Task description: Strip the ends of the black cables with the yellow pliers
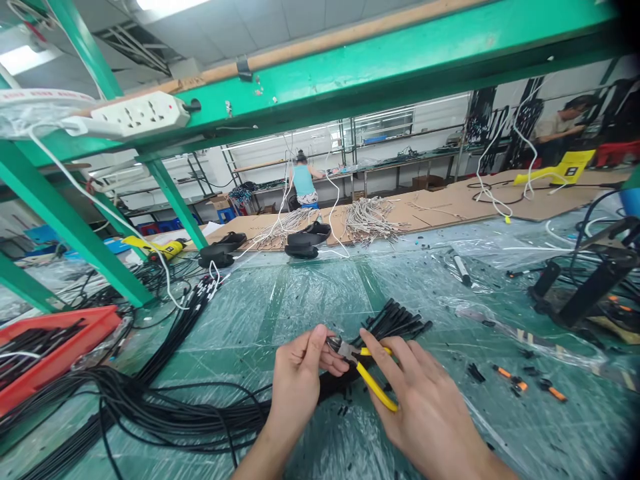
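Observation:
Yellow-handled cutting pliers (373, 383) are gripped in my right hand (425, 397), their jaws pointing left. My left hand (300, 373) is closed in a pinch at the jaws, thumb on top, on a small dark piece that looks like a cable end (334, 343); its exact shape is partly hidden by the fingers. Beneath and behind both hands runs a bundle of black cables (180, 407), coming from the left. The thicker black ends (397, 320) of the bundle fan out just beyond my right hand.
A red bin (60, 357) of dark cables stands left. Orange-and-black pieces (553, 390) and black scraps lie right, near a black metal stand (580, 287). Black slippers (309, 239) and white cable bundles (373, 220) lie farther back. A green beam (320, 80) crosses overhead.

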Motion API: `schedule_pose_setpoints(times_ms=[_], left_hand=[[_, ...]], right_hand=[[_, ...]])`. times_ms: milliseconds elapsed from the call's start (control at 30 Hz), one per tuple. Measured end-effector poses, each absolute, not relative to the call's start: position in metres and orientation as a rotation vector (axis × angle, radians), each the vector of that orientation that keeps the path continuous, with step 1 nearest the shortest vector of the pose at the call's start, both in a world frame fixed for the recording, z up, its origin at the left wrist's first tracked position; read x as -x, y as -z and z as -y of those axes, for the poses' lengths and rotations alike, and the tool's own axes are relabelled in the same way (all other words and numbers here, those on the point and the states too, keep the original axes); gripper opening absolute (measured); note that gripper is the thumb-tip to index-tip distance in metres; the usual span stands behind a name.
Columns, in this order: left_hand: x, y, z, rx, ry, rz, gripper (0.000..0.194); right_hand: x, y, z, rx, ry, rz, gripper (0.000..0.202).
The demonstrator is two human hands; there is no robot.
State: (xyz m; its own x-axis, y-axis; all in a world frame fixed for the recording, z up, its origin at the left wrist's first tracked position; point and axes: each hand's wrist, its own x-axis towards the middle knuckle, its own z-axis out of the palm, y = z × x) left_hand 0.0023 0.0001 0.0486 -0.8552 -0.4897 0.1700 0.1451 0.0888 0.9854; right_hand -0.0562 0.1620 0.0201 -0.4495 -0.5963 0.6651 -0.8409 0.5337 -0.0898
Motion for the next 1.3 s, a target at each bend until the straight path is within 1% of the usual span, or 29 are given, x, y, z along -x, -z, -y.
schedule_pose_setpoints(times_ms=[267,433,567,767,1067,1200,1300], left_hand=[[-0.002,-0.048,-0.002,-0.338,1.832,1.877,0.035],[-0.001,-0.047,0.0,-0.358,1.858,1.84,0.034],[0.0,-0.048,-0.001,-0.353,1.849,1.838,0.033],[-0.002,-0.048,-0.005,-0.308,1.808,1.885,0.034],[-0.003,-0.048,-0.006,-0.299,1.711,1.963,0.033],[-0.003,-0.047,-0.005,-0.307,1.694,1.974,0.034],[-0.003,-0.045,-0.005,-0.312,1.676,1.966,0.034]], right_hand=[[0.059,-0.021,-0.161,-1.143,-0.519,2.204,0.062],[0.058,-0.008,-0.161,-1.161,-0.593,2.266,0.053],[0.057,-0.009,-0.162,-1.167,-0.646,2.284,0.047],[0.057,-0.019,-0.162,-1.161,-0.595,2.263,0.057],[0.058,-0.021,-0.163,-1.146,-0.477,2.263,0.061],[0.059,-0.015,-0.162,-1.165,-0.462,2.279,0.053],[0.057,-0.012,-0.161,-1.165,-0.546,2.354,0.048]])
